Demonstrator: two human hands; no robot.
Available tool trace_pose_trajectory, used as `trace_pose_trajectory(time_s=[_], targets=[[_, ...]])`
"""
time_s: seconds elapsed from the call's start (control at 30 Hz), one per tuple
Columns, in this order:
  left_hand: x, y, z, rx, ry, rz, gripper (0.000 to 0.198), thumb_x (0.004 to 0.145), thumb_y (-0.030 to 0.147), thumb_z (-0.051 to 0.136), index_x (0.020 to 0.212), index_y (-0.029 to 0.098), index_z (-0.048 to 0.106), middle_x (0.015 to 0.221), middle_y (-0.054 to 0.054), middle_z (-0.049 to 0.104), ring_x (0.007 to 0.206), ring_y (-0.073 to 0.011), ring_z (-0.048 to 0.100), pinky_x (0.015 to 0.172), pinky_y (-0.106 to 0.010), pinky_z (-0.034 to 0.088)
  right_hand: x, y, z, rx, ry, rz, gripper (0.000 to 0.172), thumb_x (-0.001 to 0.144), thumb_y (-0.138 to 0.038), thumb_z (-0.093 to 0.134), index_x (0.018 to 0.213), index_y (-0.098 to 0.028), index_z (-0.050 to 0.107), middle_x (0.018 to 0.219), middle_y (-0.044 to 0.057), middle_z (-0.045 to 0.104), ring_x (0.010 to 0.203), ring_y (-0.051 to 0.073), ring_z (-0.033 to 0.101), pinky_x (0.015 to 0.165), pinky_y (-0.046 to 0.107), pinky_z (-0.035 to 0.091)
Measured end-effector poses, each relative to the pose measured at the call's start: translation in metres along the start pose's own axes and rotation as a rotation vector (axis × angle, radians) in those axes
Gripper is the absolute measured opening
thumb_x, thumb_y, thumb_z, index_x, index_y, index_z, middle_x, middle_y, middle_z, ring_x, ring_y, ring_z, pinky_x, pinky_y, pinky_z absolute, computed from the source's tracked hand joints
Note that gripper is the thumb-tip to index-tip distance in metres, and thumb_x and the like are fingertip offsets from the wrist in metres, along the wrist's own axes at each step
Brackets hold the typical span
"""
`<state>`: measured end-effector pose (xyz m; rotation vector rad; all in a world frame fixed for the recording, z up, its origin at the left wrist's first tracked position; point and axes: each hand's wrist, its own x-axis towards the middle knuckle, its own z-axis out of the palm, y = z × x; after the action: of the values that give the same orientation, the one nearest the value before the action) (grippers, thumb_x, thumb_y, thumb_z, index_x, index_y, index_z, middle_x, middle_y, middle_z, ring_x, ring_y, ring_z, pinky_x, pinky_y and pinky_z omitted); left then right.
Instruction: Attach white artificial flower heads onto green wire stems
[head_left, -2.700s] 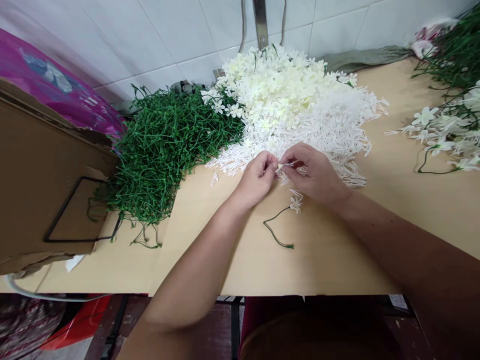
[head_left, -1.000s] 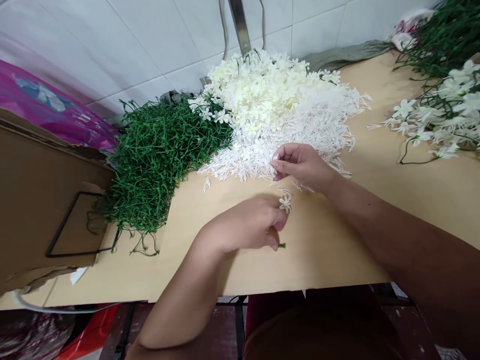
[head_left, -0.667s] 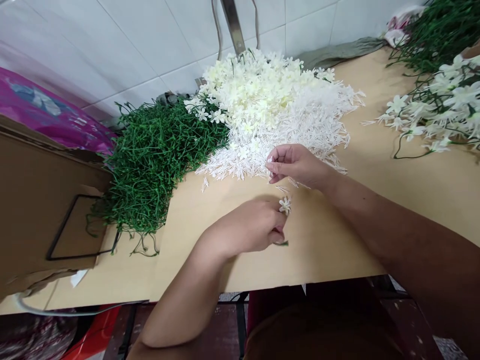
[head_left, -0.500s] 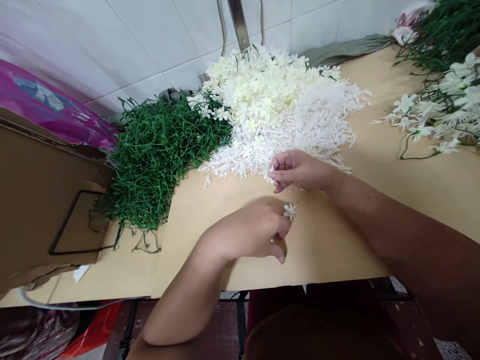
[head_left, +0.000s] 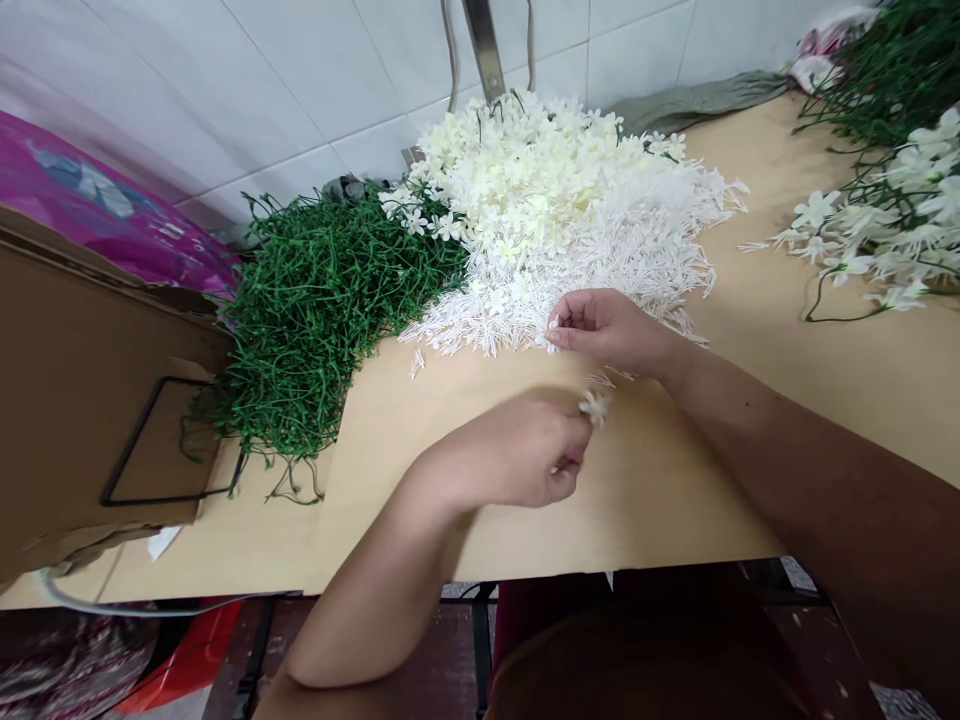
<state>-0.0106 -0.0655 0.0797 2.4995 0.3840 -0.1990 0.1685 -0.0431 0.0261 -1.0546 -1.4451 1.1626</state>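
Note:
My left hand (head_left: 534, 452) is closed over the board, its thumb curled in against the fingers. A white artificial flower (head_left: 595, 407), slightly blurred, sticks out from its far fingers, the flower's stem hidden in the hand. My right hand (head_left: 604, 328) pinches a small white stamen piece (head_left: 553, 336) between thumb and fingertips, at the near edge of a heap of white stamens (head_left: 637, 235). Cream-white flower heads (head_left: 525, 170) are piled behind and partly on that heap. A few loose stamens (head_left: 602, 380) lie on the board between my hands.
Green plastic stems (head_left: 322, 300) form a large pile at left, beside a cardboard box (head_left: 90, 400) and a black wire frame (head_left: 139, 440). Assembled white flower sprays (head_left: 885, 235) lie at right. Cardboard (head_left: 675, 490) covers the tabletop, against a tiled wall (head_left: 285, 80).
My right hand has moved slightly up with the white piece, away from my left. My left thumb has drawn in, closing the hand, and the flower has shifted a little up and right.

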Motion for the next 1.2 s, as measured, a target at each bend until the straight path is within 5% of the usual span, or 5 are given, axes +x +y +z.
trace_pose_trajectory(time_s=[0.23,0.4,0.67,1.0,1.2], targets=[[-0.013,-0.034,-0.023,-0.532,0.428,-0.158,0.015,0.079,0.029,0.065,0.080,0.017,0.056,0.068,0.001,0.056,0.060,-0.0092,0.049,0.056,-0.023,0.039,-0.003,-0.004,0.004,0.290,-0.078,0.180,0.040,0.059,-0.040,0.090,0.065,-0.017,0.058,0.063,-0.003,0.058,0.058,0.009,0.058,0.060,0.028,0.059],[-0.011,-0.057,-0.028,-0.828,0.786,-0.194,0.034,0.067,0.040,0.082,0.081,0.016,0.062,0.066,0.001,0.060,0.062,-0.0094,0.054,0.060,-0.023,0.044,-0.004,-0.005,0.006,0.281,-0.116,0.193,0.039,0.064,-0.042,0.088,0.066,-0.016,0.059,0.060,0.000,0.063,0.051,0.009,0.056,0.049,0.023,0.052],[0.010,-0.066,-0.013,-1.080,0.724,-0.385,0.027,0.063,0.026,0.085,0.075,0.013,0.066,0.061,0.001,0.063,0.057,-0.0076,0.056,0.057,-0.021,0.043,-0.001,-0.005,0.010,0.365,0.029,0.117,0.044,0.055,-0.049,0.090,0.066,-0.018,0.060,0.062,-0.003,0.062,0.062,0.011,0.062,0.066,0.028,0.058],[0.018,-0.078,-0.005,-1.166,0.608,-0.366,0.034,0.064,0.039,0.084,0.069,0.014,0.061,0.057,0.001,0.059,0.052,-0.0062,0.051,0.049,-0.018,0.036,0.003,0.006,0.014,0.420,0.110,0.203,0.048,0.042,-0.042,0.096,0.062,-0.018,0.060,0.063,-0.003,0.061,0.065,0.012,0.063,0.068,0.030,0.061],[0.017,-0.081,-0.004,-1.127,0.571,-0.367,0.032,0.070,0.040,0.081,0.070,0.014,0.061,0.058,0.001,0.059,0.054,-0.0065,0.053,0.053,-0.018,0.039,0.002,0.007,0.015,0.333,0.105,0.147,0.046,0.053,-0.046,0.092,0.065,-0.019,0.057,0.066,-0.001,0.060,0.068,0.015,0.065,0.067,0.033,0.062]])
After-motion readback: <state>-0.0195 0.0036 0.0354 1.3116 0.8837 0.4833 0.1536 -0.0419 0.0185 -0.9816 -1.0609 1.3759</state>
